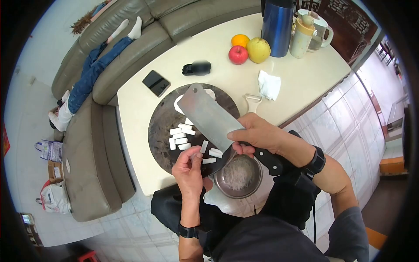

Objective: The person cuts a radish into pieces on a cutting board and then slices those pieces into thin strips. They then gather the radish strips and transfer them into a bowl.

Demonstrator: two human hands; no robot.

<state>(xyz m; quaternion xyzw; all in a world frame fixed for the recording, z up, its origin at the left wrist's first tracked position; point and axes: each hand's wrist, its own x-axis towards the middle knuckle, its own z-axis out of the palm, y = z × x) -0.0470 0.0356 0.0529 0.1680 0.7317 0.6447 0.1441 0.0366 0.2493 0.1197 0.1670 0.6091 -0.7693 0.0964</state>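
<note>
My right hand (257, 133) grips the black handle of a cleaver (204, 114), whose broad blade is raised over the round dark cutting board (162, 124). At the board's near edge, my left hand (187, 170) pinches a small white cut stick (204, 146) between thumb and fingers. Several more white sticks (182, 135) lie grouped left of the blade, and a few others (215, 153) rest to the right of my left fingertips. Larger white pieces (179, 105) are partly hidden behind the blade.
Below the board's near edge is a metal bowl (260, 180) with pale shreds. A peeler (253, 101), white cloth (269, 85), phone (156, 83), fruit (259, 49) and blue flask (277, 28) are on the table (135, 144). Someone's legs (89, 65) stretch along the sofa (104, 94).
</note>
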